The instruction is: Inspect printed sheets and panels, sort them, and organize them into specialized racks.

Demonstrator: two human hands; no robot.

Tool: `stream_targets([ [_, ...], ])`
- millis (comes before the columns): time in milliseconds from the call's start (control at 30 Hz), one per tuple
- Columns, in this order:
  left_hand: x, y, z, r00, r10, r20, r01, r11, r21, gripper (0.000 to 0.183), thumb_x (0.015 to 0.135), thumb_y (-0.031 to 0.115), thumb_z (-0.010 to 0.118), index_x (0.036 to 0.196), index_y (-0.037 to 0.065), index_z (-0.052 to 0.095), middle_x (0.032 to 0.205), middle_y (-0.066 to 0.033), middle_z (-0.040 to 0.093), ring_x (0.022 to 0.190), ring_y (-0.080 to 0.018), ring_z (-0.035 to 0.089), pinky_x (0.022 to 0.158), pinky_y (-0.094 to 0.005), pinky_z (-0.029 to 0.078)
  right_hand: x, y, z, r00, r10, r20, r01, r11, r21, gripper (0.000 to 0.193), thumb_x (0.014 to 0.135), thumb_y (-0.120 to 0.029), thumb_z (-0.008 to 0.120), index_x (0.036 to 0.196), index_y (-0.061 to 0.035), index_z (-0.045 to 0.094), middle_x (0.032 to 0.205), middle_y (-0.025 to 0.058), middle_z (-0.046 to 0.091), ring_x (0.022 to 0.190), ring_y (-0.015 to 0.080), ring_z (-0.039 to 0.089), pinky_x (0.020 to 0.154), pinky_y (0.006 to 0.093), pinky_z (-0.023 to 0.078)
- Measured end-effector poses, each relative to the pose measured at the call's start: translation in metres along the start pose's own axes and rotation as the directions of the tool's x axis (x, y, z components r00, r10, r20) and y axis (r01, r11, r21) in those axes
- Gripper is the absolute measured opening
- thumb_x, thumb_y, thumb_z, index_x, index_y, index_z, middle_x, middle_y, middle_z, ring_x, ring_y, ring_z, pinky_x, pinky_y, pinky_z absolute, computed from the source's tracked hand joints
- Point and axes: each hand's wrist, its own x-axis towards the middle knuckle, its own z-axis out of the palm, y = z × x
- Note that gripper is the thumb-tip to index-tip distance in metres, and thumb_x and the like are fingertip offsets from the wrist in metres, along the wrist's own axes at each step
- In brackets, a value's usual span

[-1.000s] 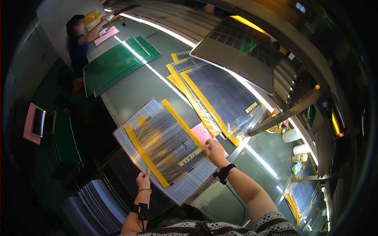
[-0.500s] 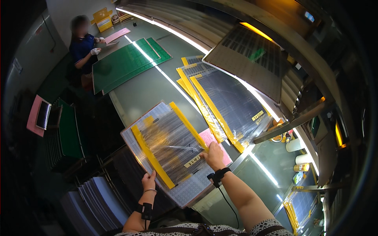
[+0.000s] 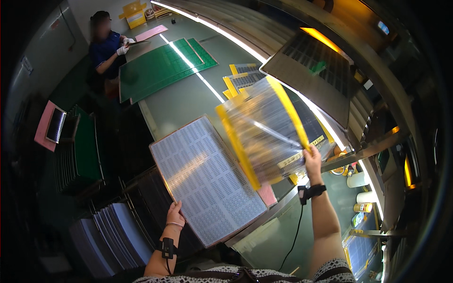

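My right hand (image 3: 313,164) is closed on the lower right edge of a transparent film sheet (image 3: 266,132) with yellow tape along two sides. The sheet is lifted, blurred by motion, and covers part of the other films behind it. Below and left of it, a pale circuit board panel (image 3: 207,181) with rows of dark printed patterns and a copper-coloured edge lies tilted at the near side of the table. My left hand (image 3: 175,214) grips that panel's lower left edge, thumb on top. A pink sheet (image 3: 267,195) shows partly from under the panel and film.
More yellow-taped films (image 3: 243,78) lie on the table (image 3: 174,106). Large green panels (image 3: 160,70) sit farther back, near a co-worker (image 3: 107,49) in white gloves holding a thin plate. A slanted dark panel (image 3: 309,75) stands at right. Racks of boards (image 3: 118,236) are at lower left.
My right hand has lifted the yellow-taped film off the panel and carried it right and away from me, uncovering the printed panel. My left hand stays on the panel's edge.
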Motion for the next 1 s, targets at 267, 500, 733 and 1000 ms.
stream_targets([
  [267,0.006,0.006,0.003,0.995,-0.099,0.001,0.097,0.982,0.164,0.028,0.087,0.014,0.048,0.113,0.002,0.046,0.113,-0.0103,0.051,0.105,-0.0235,0.047,0.091,-0.0366,0.038,0.035,-0.017,-0.027,0.971,-0.181,-0.158,0.027,0.733,-0.679,0.039,0.075,-0.002,0.054,0.113,-0.0033,0.047,0.096,0.0175,0.055,0.091,0.0321,0.053,0.079,0.0369,0.042],
  [500,0.002,0.014,0.01,1.0,0.026,-0.002,-0.026,0.995,0.096,0.019,0.087,0.014,0.049,0.102,0.003,0.051,0.1,-0.0069,0.057,0.092,-0.0194,0.054,0.082,-0.0336,0.043,-0.016,-0.006,0.003,0.93,-0.186,0.316,0.365,0.394,-0.844,0.073,0.068,-0.018,0.067,0.131,-0.0146,0.031,0.134,0.0217,0.026,0.12,0.0415,0.028,0.1,0.0464,0.024],
  [733,0.014,0.011,0.025,1.0,0.03,0.006,-0.03,0.992,0.121,0.021,0.088,0.013,0.048,0.105,0.002,0.051,0.102,-0.0074,0.057,0.091,-0.02,0.055,0.082,-0.0332,0.044,-0.057,0.019,0.018,0.894,0.22,0.39,0.298,0.356,-0.885,0.059,0.077,-0.035,0.057,0.13,-0.0216,0.033,0.133,0.0248,0.026,0.122,0.0457,0.023,0.098,0.0484,0.027],
  [1000,0.021,0.01,0.025,0.948,0.301,-0.107,-0.027,0.411,0.911,0.034,0.08,0.033,0.059,0.074,-0.001,0.054,0.059,-0.0079,0.056,0.057,-0.0184,0.058,0.054,-0.0328,0.045,-0.07,-0.052,0.009,0.858,0.091,0.506,0.169,0.88,-0.444,0.035,0.083,-0.021,0.055,0.112,-0.0016,0.051,0.103,0.0143,0.058,0.095,0.0223,0.055,0.081,0.0299,0.043],
])
